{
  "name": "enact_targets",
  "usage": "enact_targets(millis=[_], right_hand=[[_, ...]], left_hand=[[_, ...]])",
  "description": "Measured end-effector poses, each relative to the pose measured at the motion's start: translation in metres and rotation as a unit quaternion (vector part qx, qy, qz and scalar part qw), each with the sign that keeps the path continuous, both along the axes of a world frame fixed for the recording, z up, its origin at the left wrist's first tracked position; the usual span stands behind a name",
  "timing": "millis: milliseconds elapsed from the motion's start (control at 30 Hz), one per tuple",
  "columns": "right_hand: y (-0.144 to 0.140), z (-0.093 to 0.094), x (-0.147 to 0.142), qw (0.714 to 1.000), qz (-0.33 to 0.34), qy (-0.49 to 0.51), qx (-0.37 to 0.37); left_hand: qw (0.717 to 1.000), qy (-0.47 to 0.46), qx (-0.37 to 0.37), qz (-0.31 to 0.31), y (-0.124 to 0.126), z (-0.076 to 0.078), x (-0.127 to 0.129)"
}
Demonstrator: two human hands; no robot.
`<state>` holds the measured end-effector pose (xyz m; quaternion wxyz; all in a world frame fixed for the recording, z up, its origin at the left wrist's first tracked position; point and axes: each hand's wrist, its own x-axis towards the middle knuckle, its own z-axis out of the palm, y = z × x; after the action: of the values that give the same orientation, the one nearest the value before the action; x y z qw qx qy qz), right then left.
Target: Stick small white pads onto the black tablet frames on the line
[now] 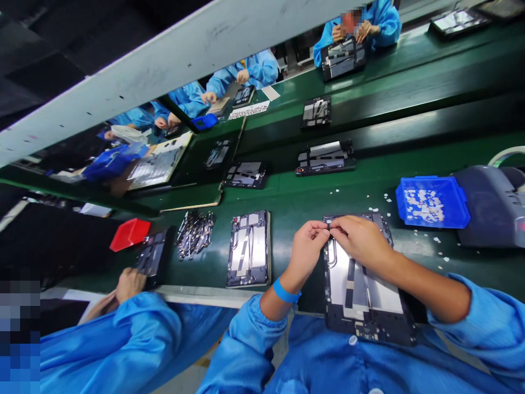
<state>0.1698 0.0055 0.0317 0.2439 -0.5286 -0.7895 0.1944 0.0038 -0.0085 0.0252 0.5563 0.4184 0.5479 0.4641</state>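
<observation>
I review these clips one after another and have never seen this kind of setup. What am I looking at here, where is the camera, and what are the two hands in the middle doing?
There is one view, from a camera worn on a person's head, looking down at their own hands. The left hand and right hand meet at the top edge of a tablet frame, pinching something too small to identify. The frame lies on a green conveyor belt. Beside it are another tablet frame, a pile of small metal parts, a red tray and a blue tray of white bits. A co-worker's hand works to the left; others sit across the belt.
</observation>
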Motion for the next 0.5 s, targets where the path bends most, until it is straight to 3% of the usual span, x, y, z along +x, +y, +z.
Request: enact_targets(millis=[400,500], right_hand=[[0.003,0.004,-0.006,0.998,-0.043,-0.010,0.043],[0.010,0.013,0.021,0.997,-0.072,-0.004,0.041]], left_hand=[[1.000,0.025,-0.001,0.001,0.002,-0.001,0.000],[1.000,0.004,-0.006,0.003,0.004,-0.003,-0.001]])
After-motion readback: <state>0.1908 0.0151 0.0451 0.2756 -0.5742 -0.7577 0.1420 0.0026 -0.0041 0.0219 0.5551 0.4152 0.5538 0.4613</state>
